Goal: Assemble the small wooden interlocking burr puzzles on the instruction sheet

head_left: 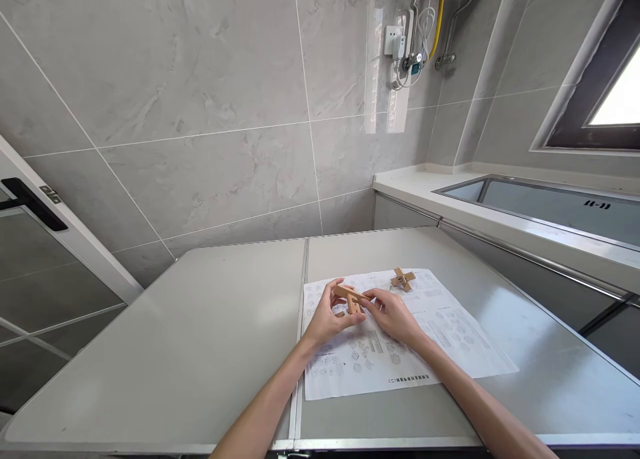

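Over the printed sheet, my left hand curls its fingers and thumb around several light-brown wooden puzzle pieces. One long bar lies across the top, and a shorter piece stands beneath it. My right hand pinches the right end of the long bar between thumb and fingers. Parts of the pieces are hidden behind my fingers. Farther back on the sheet, apart from both hands, sits a cross-shaped wooden assembly with a dark mark on it.
A folding table with a metal seam carries the sheet. To the right runs a white counter with a sink. A tiled wall with pipes and a socket stands behind. At left is a door handle.
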Demonstrator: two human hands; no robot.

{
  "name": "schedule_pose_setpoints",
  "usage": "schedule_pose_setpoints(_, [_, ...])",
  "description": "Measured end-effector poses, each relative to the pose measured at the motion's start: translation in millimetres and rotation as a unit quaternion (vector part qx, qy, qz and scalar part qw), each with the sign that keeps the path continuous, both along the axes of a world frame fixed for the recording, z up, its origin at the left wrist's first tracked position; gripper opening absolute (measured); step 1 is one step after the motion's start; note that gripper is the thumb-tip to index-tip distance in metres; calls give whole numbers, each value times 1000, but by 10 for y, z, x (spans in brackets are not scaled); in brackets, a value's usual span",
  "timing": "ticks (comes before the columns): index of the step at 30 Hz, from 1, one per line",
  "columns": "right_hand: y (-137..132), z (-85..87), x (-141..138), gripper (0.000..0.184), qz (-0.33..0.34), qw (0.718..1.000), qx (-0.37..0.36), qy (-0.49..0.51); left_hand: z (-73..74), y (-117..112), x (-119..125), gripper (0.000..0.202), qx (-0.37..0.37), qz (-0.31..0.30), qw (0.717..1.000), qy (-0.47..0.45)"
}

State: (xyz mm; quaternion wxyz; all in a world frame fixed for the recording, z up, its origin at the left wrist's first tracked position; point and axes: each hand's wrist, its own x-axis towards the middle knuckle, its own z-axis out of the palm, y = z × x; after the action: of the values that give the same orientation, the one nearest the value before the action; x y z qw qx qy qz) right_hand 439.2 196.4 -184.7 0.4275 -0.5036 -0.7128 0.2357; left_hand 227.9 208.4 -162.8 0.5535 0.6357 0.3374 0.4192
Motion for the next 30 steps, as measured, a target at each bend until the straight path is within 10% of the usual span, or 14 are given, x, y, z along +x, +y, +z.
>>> schedule_pose_setpoints(11, [27,-62,17,32,-58,998,10,-20,33,-27,-18,101,-21,-14,999,22])
schedule_pose_setpoints(24, [-26,-53,4,29,-53,994,84,-36,-18,-12,83,57,-78,118,990,-18])
schedule_pose_setpoints(30, [-51,-26,-6,30,-50,992,99,-54,-38,-33,93,55,-101,82,991,-15])
